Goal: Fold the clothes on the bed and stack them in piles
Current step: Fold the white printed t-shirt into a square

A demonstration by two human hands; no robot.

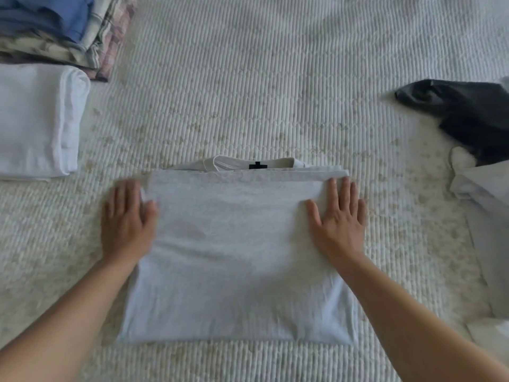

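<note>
White t-shirt (237,252) sits centre of the bed (275,78), right in front of the person, folded bottom-up so the hem edge lands just short of the collar; collar and black neck label (258,165) still poke out at the far edge. Right hand (337,216) lies flat, fingers straight, pressing the far right corner of the fold. Left hand (126,216) is at the far left edge, half on the shirt and half on the bedspread, looks flat too (it's motion-blurred, so I can't rule out a thumb hooked under the edge)

Risks as I read it: top layer is loose jersey on a ribbed spread, so any sideways smoothing could drag the layer off square or bunch it up. Next fold or lift may let the halves slide apart if only the corners are held

Around: light grey garment (487,230) close on the right, unfolded, nearly touching range of the right forearm. Dark grey garment (468,114) beyond it, crumpled. Folded white pile (35,119) to the left, well apart. Further back left, a mixed pile (60,31) of blue and plaid items just behind it. Path from shirt to the white pile looks unobstructed
</note>
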